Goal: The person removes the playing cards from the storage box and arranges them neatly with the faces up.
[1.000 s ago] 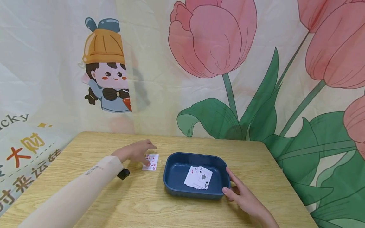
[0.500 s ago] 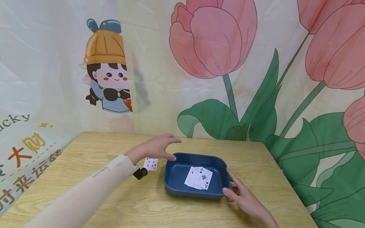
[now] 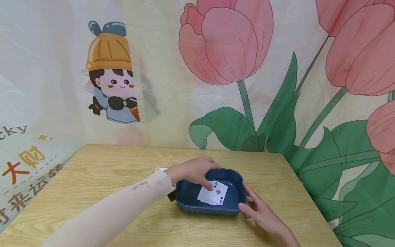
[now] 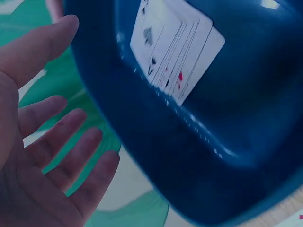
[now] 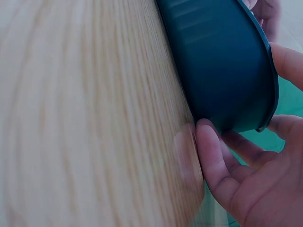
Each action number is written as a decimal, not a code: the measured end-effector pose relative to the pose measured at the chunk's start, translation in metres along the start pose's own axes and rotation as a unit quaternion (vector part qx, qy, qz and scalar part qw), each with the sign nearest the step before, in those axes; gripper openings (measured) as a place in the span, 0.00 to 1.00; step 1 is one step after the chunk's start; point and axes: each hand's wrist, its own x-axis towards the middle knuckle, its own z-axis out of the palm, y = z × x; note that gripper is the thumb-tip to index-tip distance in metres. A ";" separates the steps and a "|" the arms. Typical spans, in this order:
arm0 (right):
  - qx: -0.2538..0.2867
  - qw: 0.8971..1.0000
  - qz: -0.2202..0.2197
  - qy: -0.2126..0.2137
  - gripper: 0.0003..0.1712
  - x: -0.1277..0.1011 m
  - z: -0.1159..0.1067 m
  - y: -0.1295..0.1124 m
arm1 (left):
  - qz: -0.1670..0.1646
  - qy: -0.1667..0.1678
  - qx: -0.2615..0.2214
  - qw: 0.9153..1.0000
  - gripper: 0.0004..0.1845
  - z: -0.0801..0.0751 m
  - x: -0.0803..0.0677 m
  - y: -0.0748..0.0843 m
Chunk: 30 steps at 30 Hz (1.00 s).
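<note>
A dark blue rectangular tray (image 3: 213, 210) stands on the wooden table, with a small fanned stack of playing cards (image 3: 220, 195) inside it, an ace of spades on top. Over the tray's far left part reaches my left hand (image 3: 194, 171), fingers spread and nothing held; its thumb overlaps the cards in the head view. The left wrist view has this hand (image 4: 42, 137) beside the tray's outer wall, palm bare. At the tray's right end, my right hand (image 3: 262, 214) grips the side, with fingers low against the wall and at the rim in the right wrist view.
A face-up six of diamonds card (image 3: 159, 169) lies on the table (image 3: 117, 168) left of the tray, mostly hidden behind the left wrist. Behind the table hangs a cloth (image 3: 166, 85) printed with tulips and a cartoon figure.
My left hand has moved right, from over the six of diamonds card to over the tray. That card stays on the table. My right hand keeps its hold on the tray.
</note>
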 end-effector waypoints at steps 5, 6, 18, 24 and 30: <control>-0.001 1.000 -0.004 -0.003 0.47 0.001 0.001 0.000 | -0.008 -0.040 0.023 0.999 0.41 0.008 0.010 0.011; -0.001 1.000 -0.004 -0.003 0.47 0.001 0.000 0.000 | -0.012 -0.046 0.025 0.999 0.41 0.009 0.012 0.013; 0.008 1.000 -0.010 -0.015 0.46 0.000 -0.003 0.003 | -0.033 -0.088 0.064 0.994 0.43 0.029 0.034 0.023; 0.009 1.000 -0.012 -0.017 0.46 0.001 -0.005 0.004 | -0.029 -0.100 0.106 0.989 0.44 0.034 0.041 0.028; 0.009 1.000 -0.012 -0.017 0.46 0.001 -0.004 0.004 | -0.041 -0.105 0.135 0.984 0.44 0.038 0.044 0.028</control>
